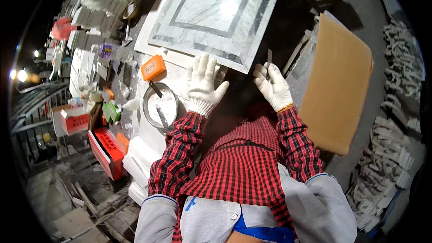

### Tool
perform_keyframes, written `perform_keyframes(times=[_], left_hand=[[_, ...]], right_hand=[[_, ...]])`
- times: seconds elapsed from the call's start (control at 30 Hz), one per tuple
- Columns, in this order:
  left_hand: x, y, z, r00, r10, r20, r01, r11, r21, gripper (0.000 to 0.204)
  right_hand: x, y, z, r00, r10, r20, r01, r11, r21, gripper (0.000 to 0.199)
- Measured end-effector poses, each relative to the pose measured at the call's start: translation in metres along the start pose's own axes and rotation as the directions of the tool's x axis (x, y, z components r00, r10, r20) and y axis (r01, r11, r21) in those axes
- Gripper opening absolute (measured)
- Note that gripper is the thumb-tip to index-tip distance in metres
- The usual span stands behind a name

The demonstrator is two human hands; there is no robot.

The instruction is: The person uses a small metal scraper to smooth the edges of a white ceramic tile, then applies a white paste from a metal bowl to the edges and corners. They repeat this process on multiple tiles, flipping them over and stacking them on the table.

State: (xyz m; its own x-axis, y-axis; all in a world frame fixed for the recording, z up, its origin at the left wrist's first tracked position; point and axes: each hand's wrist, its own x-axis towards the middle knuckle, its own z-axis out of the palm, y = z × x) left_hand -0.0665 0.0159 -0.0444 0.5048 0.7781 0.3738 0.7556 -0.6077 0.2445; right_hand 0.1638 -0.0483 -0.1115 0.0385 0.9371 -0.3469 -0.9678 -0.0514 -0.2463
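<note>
In a white knit glove, my left hand (204,81) is held palm down with its fingers spread, at the near edge of a square marble panel (211,6). Whether it touches the panel I cannot tell. The panel is white-grey with dark inlaid bands and lies tilted on the work surface. My right hand (272,85), gloved too, is closed round a narrow metal blade (269,56) that points up past the panel's near right corner. Just left of my left hand stands a metal bowl (146,110) of white paste or powder, with a dark-handled spatula (156,90) in it.
An orange box (153,67) lies by the bowl. Further left are a plastic bottle (106,51), a white spoon (123,89), red boxes (105,153) and stacked white blocks (90,18). A brown board (337,85) leans at my right, and piled pale pieces (382,171) line the far right.
</note>
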Motion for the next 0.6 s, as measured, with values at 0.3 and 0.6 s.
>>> perform_keyframes(times=[0.3, 0.6], left_hand=[[0.046, 0.018, 0.012, 0.981, 0.144, 0.13, -0.152, 0.987, 0.054, 0.081], [0.047, 0.033, 0.01, 0.977, 0.173, 0.126, -0.187, 0.976, 0.109, 0.082]], right_hand=[[0.009, 0.057, 0.004, 0.98, -0.195, -0.031, 0.191, 0.975, -0.115, 0.024], [-0.001, 0.066, 0.027, 0.93, -0.34, -0.138, 0.276, 0.896, -0.347, 0.031]])
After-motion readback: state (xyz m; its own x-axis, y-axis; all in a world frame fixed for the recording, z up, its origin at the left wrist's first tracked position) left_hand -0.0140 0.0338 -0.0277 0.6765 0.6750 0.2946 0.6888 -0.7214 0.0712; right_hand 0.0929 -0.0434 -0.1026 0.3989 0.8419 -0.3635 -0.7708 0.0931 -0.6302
